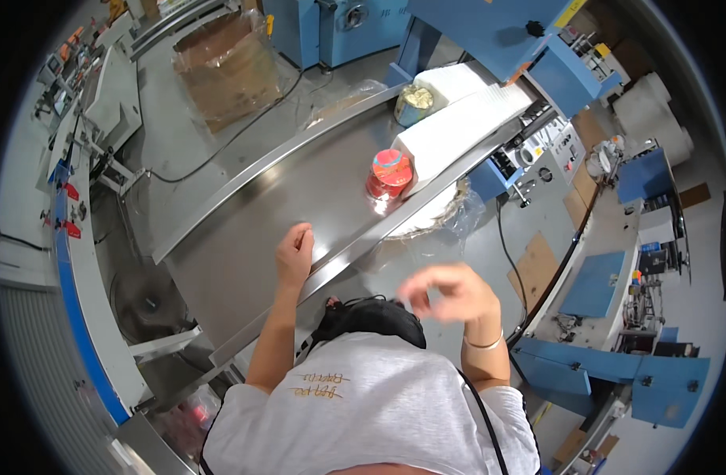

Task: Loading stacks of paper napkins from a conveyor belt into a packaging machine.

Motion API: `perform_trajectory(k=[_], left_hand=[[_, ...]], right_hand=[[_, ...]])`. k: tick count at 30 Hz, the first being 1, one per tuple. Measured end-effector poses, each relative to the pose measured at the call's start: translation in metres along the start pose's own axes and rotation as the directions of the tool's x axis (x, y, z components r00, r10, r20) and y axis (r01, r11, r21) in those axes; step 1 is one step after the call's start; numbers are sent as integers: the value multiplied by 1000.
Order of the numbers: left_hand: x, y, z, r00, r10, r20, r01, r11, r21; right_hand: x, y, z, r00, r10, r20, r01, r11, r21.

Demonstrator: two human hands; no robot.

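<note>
We hold our left hand (pixel 296 255) at the near side of the steel bench (pixel 240 249), its fingers curled together. Our right hand (pixel 458 294), farther right, is blurred; we cannot tell whether its fingers and thumb meet. On the bench, far and right of our left hand, the red container (pixel 391 176) stands just beside the white stack (pixel 458 134).
</note>
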State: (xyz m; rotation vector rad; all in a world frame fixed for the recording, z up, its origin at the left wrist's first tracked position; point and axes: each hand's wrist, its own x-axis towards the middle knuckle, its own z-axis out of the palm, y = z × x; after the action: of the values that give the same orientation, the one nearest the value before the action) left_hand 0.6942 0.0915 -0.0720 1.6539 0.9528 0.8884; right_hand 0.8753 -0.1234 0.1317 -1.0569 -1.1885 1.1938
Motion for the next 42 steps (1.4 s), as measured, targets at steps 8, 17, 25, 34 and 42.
perform_trajectory(k=[8,17,25,34,42], left_hand=[[1,7,5,996,-4,-95,16,991,131],[59,63,98,957,281,70,-286,873,396],[90,80,171,902,315,295,-426,765,484],[134,59,150,938,338,79,-311,715,627],[139,59,137,972,233,19,-184,714,675]], right_hand=[[58,81,-82,905,-374,-204,-69,344,-936],[98,113,-154,910,-413,-39,-16,58,-998],[76,120,-199,929,-369,-2,54,143,-988],[75,127,-205,943,-331,8,44,99,-994],[75,134,-206,915,-403,20,65,98,-993]])
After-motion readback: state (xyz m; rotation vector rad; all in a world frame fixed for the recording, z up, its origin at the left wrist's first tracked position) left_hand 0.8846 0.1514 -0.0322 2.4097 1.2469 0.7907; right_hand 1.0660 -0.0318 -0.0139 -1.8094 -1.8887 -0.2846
